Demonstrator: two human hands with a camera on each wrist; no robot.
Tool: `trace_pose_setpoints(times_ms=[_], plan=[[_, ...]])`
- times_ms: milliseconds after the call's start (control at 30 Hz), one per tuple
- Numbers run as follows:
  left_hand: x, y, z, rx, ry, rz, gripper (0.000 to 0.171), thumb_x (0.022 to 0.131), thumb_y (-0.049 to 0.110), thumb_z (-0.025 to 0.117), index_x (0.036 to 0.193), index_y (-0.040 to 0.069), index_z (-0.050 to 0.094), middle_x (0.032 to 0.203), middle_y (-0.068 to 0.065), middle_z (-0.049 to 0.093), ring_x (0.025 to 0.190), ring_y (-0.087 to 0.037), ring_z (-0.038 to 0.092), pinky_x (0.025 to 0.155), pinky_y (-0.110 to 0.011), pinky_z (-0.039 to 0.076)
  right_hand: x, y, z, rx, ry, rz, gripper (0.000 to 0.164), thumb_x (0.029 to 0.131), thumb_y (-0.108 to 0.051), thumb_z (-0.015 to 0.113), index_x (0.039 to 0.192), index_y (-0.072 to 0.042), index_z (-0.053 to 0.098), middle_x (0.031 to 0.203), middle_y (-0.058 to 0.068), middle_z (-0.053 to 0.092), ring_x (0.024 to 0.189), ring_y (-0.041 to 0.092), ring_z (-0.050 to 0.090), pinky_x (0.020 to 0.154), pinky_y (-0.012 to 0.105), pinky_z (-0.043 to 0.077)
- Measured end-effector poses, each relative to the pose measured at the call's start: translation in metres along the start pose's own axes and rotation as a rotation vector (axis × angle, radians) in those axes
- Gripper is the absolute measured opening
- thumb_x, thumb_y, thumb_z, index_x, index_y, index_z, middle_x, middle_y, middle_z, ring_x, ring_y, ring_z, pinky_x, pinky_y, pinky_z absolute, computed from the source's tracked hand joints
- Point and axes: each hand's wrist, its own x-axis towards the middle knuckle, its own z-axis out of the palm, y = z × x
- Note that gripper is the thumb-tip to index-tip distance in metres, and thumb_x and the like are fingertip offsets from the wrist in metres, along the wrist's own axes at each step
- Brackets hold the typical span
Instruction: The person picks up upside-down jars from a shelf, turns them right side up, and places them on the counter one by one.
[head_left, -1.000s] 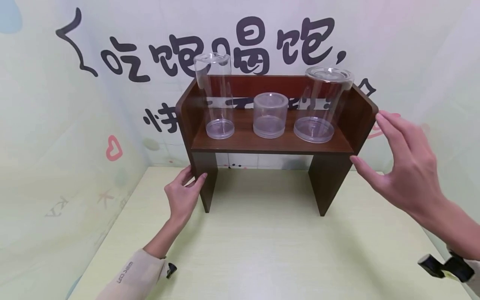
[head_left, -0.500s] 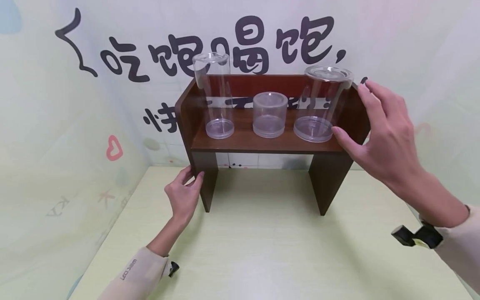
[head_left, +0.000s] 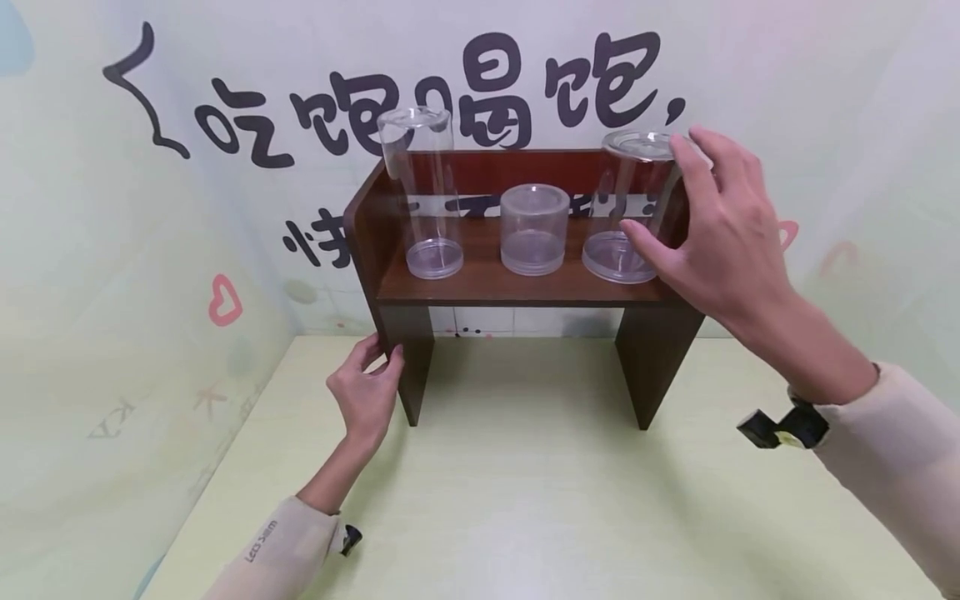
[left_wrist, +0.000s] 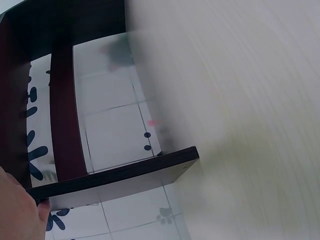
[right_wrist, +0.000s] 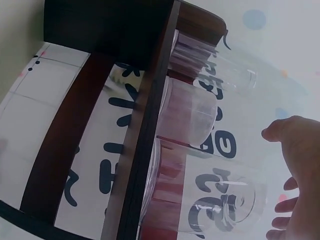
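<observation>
A dark brown wooden shelf [head_left: 517,287] stands on the table, with three clear jars on its board. The jar on the left [head_left: 432,196] is tall and narrow, the middle jar [head_left: 534,229] is short, and the right jar [head_left: 626,179] is tall and wide. With thumb and fingers on either side, my left hand [head_left: 366,392] pinches the lower left side panel [left_wrist: 120,182]. My right hand [head_left: 731,225] hovers beside the right jar, thumb and fingers spread. In the right wrist view, a gap separates that hand [right_wrist: 295,170] from the jar, which it partly hides in the head view.
A pale wooden table [head_left: 510,500] extends under and in front of the shelf. Behind it hangs a light cloth backdrop [head_left: 247,50] with large dark characters. The shelf's right side panel [head_left: 660,358] is partly behind my right hand.
From outside the shelf's right side, my right hand has moved left and upward to the right jar. My left hand keeps its hold on the left panel, and the jars have not moved.
</observation>
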Motion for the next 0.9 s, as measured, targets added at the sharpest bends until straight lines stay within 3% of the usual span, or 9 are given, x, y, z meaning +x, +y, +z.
trace_pose_setpoints(times_ms=[333,533,667,900], plan=[[-0.001,0.002,-0.002,-0.002,-0.005,0.012,0.023,0.084,-0.017,0.076,0.107,-0.018,0.073,0.100,-0.034,0.075,0.092,-0.048,0.075,0.075,-0.015,0.061,0.017,0.006,0.017,-0.036,-0.082,0.055,0.078,0.090,-0.029,0.083,0.154,0.002,0.049,0.153,0.026,0.050,0.145,0.043,0.041,0.120,0.058,0.043],[-0.002,-0.022,-0.001,0.015,-0.004,0.010,0.026,0.085,-0.013,0.079,0.110,-0.016,0.074,0.103,-0.032,0.076,0.094,-0.046,0.076,0.075,-0.017,0.062,0.023,0.008,0.029,-0.057,-0.107,0.060,0.074,0.092,-0.028,0.081,0.153,0.002,0.050,0.153,0.027,0.051,0.148,0.043,0.040,0.124,0.059,0.038],[-0.002,-0.033,-0.002,0.008,-0.009,-0.006,0.026,0.086,-0.007,0.082,0.112,-0.010,0.076,0.104,-0.026,0.078,0.094,-0.038,0.078,0.075,-0.014,0.061,0.025,0.008,0.034,-0.037,-0.085,0.065,0.071,0.092,-0.027,0.081,0.150,0.003,0.053,0.150,0.028,0.052,0.147,0.043,0.040,0.123,0.060,0.039],[-0.001,-0.036,-0.003,-0.002,-0.013,0.003,0.026,0.087,-0.003,0.084,0.112,-0.006,0.078,0.105,-0.022,0.079,0.095,-0.035,0.079,0.076,-0.023,0.063,0.027,0.008,0.040,0.011,-0.022,0.114,0.067,0.089,-0.027,0.084,0.144,0.003,0.058,0.143,0.027,0.055,0.142,0.041,0.043,0.116,0.061,0.046]])
